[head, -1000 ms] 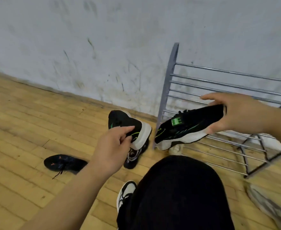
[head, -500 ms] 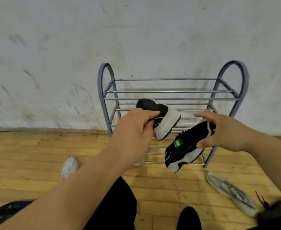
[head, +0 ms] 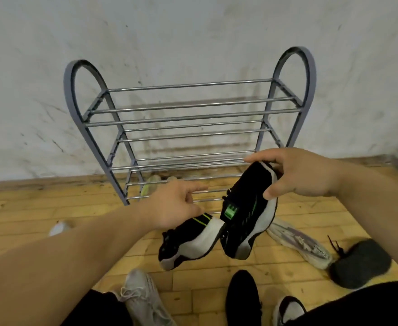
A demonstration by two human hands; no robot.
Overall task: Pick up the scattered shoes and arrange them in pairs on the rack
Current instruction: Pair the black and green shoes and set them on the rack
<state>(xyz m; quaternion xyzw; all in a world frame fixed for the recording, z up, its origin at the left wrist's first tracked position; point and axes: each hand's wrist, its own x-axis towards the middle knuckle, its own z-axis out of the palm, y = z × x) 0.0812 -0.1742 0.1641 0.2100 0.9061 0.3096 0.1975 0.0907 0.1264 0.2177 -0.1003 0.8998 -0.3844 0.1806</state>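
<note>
A grey metal shoe rack (head: 193, 118) with several bare rod shelves stands against the wall in front of me. My left hand (head: 174, 208) grips the heel of a black sneaker with a white sole and green stripe (head: 188, 243), toe hanging down. My right hand (head: 294, 172) grips the heel of the matching black sneaker with a green tongue label (head: 247, 220), also toe down. Both shoes hang side by side, almost touching, just in front of the rack's lower shelves.
On the wooden floor lie a pale grey patterned shoe (head: 299, 243) and a dark grey shoe (head: 360, 264) at right, a light grey laced sneaker (head: 144, 297) near my legs, and a white shoe (head: 59, 228) at left. A yellowish shoe (head: 151, 184) lies under the rack.
Both hands have dropped lower with the sneakers, which now hang toe down close together. The view has moved nearer to the rack and tilted down.
</note>
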